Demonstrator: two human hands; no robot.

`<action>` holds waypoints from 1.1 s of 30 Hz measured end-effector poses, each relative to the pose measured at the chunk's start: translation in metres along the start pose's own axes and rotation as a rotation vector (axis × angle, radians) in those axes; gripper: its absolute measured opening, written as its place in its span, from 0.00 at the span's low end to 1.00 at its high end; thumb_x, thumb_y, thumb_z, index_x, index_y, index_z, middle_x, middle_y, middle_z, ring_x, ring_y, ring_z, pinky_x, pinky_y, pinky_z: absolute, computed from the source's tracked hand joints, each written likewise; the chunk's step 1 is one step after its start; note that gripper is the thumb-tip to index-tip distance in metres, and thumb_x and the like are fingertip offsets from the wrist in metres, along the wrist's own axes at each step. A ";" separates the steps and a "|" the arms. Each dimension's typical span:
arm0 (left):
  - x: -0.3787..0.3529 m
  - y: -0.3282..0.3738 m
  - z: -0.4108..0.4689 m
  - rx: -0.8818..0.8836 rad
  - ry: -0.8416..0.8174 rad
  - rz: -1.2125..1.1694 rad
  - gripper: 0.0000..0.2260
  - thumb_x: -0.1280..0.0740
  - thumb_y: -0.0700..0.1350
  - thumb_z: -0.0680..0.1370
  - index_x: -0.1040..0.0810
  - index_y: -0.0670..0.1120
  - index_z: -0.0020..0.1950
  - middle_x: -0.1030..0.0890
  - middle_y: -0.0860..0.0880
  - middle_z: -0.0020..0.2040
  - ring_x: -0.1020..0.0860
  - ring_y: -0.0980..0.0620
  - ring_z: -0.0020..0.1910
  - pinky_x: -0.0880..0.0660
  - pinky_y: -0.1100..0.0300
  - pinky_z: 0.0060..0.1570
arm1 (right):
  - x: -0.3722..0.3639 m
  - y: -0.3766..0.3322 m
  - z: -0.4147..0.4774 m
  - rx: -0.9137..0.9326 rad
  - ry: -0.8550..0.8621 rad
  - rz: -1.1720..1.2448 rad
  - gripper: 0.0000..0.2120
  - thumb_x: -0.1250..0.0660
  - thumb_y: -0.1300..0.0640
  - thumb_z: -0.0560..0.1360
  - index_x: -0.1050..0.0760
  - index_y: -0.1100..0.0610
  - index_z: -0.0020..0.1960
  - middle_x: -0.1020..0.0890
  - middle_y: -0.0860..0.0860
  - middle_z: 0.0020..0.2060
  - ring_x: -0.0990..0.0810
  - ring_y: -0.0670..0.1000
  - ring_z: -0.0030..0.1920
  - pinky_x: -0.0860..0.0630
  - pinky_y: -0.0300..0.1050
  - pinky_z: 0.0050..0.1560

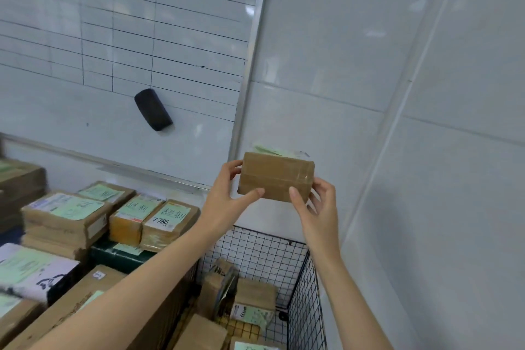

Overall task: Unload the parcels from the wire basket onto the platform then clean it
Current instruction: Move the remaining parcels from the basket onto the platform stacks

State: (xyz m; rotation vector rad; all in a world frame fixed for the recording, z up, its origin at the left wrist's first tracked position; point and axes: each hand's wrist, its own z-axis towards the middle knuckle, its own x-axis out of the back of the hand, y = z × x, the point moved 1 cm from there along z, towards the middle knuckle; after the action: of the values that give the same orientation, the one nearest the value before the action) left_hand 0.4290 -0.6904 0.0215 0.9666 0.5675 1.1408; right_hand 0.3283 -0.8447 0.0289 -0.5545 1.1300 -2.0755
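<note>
- We see a small brown parcel (pixel 277 176) held up in the air with both hands, in front of the white tiled wall (pixel 383 65) and above the wire basket (pixel 264 250).
- The left hand (pixel 227 193) grips the left end of this parcel: the thumb lies on the front face and the other fingers are curled round the edge.
- The right hand (pixel 315 207) grips the right end in the same way, with the thumb on the front face and the fingers behind.
- The parcel is wrapped with clear tape, and a green label (pixel 272 150) shows at its top edge.
- The wire basket is black, with a square mesh, and it stands below the hands, near the wall.
- Inside it are several more parcels (pixel 254 293); some stand upright and some lie flat.
- On the left side we see stacked parcels (pixel 65 216), most of them with green labels on top; one label bears handwritten numbers. The surface under them is hidden from us.
- Behind the stacks a whiteboard (pixel 142 23) with ruled lines leans on the wall, and a black eraser (pixel 153 110) sticks to it.
</note>
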 end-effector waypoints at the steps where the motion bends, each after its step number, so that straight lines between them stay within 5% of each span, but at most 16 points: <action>1: 0.000 0.002 0.000 0.007 0.002 -0.011 0.27 0.25 0.48 0.73 0.34 0.54 0.68 0.26 0.59 0.63 0.29 0.61 0.64 0.34 0.69 0.56 | 0.001 0.000 0.000 0.003 0.005 0.007 0.22 0.26 0.51 0.72 0.30 0.51 0.62 0.23 0.40 0.58 0.24 0.37 0.60 0.26 0.33 0.62; 5: 0.001 0.010 -0.005 0.026 0.009 -0.038 0.24 0.25 0.45 0.73 0.33 0.51 0.64 0.25 0.57 0.61 0.27 0.60 0.63 0.30 0.56 0.66 | 0.003 0.000 -0.003 -0.005 0.017 0.040 0.18 0.27 0.57 0.74 0.32 0.54 0.58 0.23 0.40 0.54 0.23 0.35 0.56 0.25 0.27 0.54; 9: 0.002 0.012 -0.013 0.023 -0.003 -0.035 0.27 0.24 0.43 0.73 0.34 0.50 0.66 0.25 0.56 0.61 0.26 0.58 0.62 0.27 0.53 0.66 | 0.002 -0.002 -0.010 0.003 0.040 0.082 0.25 0.27 0.55 0.72 0.36 0.53 0.63 0.27 0.39 0.57 0.24 0.37 0.57 0.24 0.28 0.51; 14: 0.010 0.008 -0.026 0.021 0.018 0.029 0.31 0.25 0.43 0.73 0.34 0.56 0.71 0.25 0.56 0.63 0.25 0.58 0.62 0.24 0.65 0.53 | -0.003 -0.013 -0.019 0.015 0.037 0.083 0.23 0.33 0.45 0.70 0.32 0.47 0.63 0.25 0.36 0.58 0.26 0.40 0.62 0.28 0.25 0.54; 17: 0.019 0.007 -0.036 0.021 0.053 0.023 0.30 0.25 0.42 0.74 0.34 0.58 0.70 0.25 0.57 0.64 0.25 0.59 0.61 0.25 0.69 0.49 | -0.009 -0.012 -0.024 0.028 0.006 0.016 0.16 0.35 0.41 0.72 0.32 0.37 0.58 0.25 0.33 0.58 0.28 0.37 0.63 0.31 0.39 0.65; 21: 0.036 0.010 -0.054 -0.004 0.124 0.059 0.30 0.25 0.42 0.74 0.34 0.58 0.71 0.27 0.59 0.65 0.27 0.64 0.62 0.26 0.73 0.49 | -0.031 -0.013 -0.033 -0.022 -0.091 0.045 0.16 0.39 0.39 0.73 0.36 0.33 0.60 0.28 0.31 0.58 0.28 0.36 0.63 0.31 0.43 0.65; 25: 0.070 0.012 -0.072 -0.015 0.161 0.124 0.29 0.25 0.44 0.74 0.34 0.59 0.70 0.27 0.61 0.67 0.26 0.64 0.64 0.26 0.70 0.52 | -0.060 -0.016 -0.047 -0.100 -0.172 0.163 0.21 0.40 0.41 0.74 0.38 0.38 0.66 0.27 0.32 0.55 0.26 0.23 0.49 0.28 0.41 0.59; 29: 0.111 0.020 -0.088 0.001 0.164 0.192 0.27 0.26 0.47 0.74 0.33 0.59 0.69 0.28 0.61 0.67 0.26 0.66 0.62 0.24 0.59 0.61 | -0.090 -0.019 -0.057 -0.128 -0.214 0.208 0.18 0.39 0.46 0.78 0.37 0.41 0.67 0.25 0.35 0.55 0.21 0.34 0.52 0.24 0.50 0.62; 33: 0.156 0.024 -0.107 0.009 0.121 0.315 0.34 0.25 0.55 0.69 0.36 0.59 0.72 0.30 0.62 0.69 0.28 0.64 0.65 0.27 0.64 0.62 | -0.120 -0.024 -0.063 -0.146 -0.280 0.258 0.15 0.39 0.51 0.81 0.35 0.43 0.67 0.22 0.40 0.57 0.20 0.42 0.56 0.22 0.50 0.61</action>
State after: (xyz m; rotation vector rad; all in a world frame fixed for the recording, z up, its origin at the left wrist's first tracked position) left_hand 0.3859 -0.5055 0.0036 1.0230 0.5290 1.4865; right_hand 0.3582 -0.7109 0.0116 -0.7049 1.1271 -1.6477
